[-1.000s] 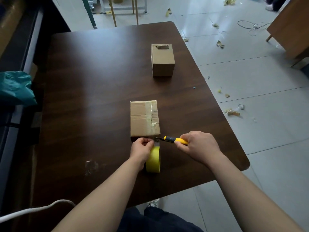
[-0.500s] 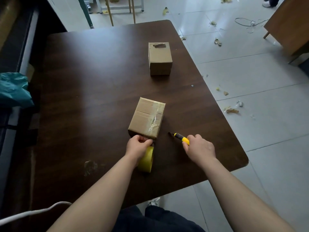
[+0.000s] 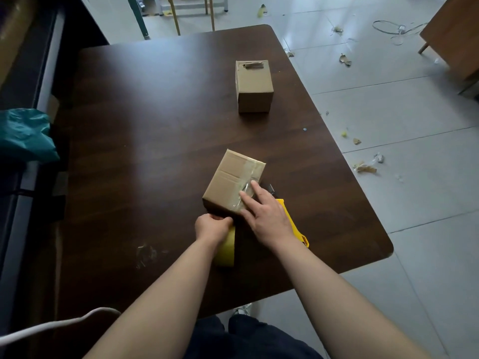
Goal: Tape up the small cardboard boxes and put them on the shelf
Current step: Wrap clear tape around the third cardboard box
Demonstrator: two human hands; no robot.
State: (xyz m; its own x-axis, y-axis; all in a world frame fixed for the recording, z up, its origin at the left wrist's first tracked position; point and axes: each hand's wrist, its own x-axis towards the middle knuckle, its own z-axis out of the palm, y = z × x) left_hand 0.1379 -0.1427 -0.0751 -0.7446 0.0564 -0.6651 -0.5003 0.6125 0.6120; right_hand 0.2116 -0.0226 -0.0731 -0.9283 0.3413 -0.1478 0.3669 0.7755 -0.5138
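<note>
A small cardboard box (image 3: 229,177) with clear tape along its top lies turned at an angle near the front of the dark wooden table (image 3: 142,125). My right hand (image 3: 264,216) lies flat with straight fingers pressing the tape on the box's near right corner. My left hand (image 3: 211,228) grips the yellow tape roll (image 3: 226,251) right at the box's near edge. A yellow utility knife (image 3: 293,224) lies on the table under my right hand and wrist, partly hidden. A second cardboard box (image 3: 254,85) stands upright at the far right of the table.
Tape residue (image 3: 145,253) marks the table at the front left. A teal bag (image 3: 24,136) sits beyond the left edge. A white cable (image 3: 51,326) crosses the lower left. Paper scraps (image 3: 365,168) litter the tiled floor on the right; wooden furniture (image 3: 451,29) stands at the far right.
My right hand has put the knife down on the table and moved left onto the box's taped top. The box has turned a little further. My left hand stays on the tape roll.
</note>
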